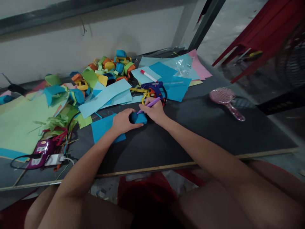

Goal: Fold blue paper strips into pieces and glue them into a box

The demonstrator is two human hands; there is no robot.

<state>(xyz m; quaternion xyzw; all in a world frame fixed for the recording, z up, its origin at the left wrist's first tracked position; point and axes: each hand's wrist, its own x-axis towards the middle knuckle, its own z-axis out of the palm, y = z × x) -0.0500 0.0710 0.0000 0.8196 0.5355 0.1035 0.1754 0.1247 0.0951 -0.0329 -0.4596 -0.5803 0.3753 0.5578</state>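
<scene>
My left hand (pixel 124 122) is curled over a small folded blue paper piece (pixel 140 118) on the dark table (pixel 190 133), pressing it down. My right hand (pixel 154 111) grips a purple pen (pixel 152 103), its tip touching the blue piece. A larger blue sheet (pixel 101 128) lies partly under my left hand. Just behind my hands a blue glue gun (pixel 153 87) rests on blue paper.
A heap of coloured paper loops (pixel 107 68) sits at the back. Green sheets (pixel 21 124) and paper scraps cover the left. A purple power strip (pixel 41 152) with cables lies front left. A pink hairbrush (pixel 226 98) lies right. A white marker (pixel 148 75) rests on blue paper.
</scene>
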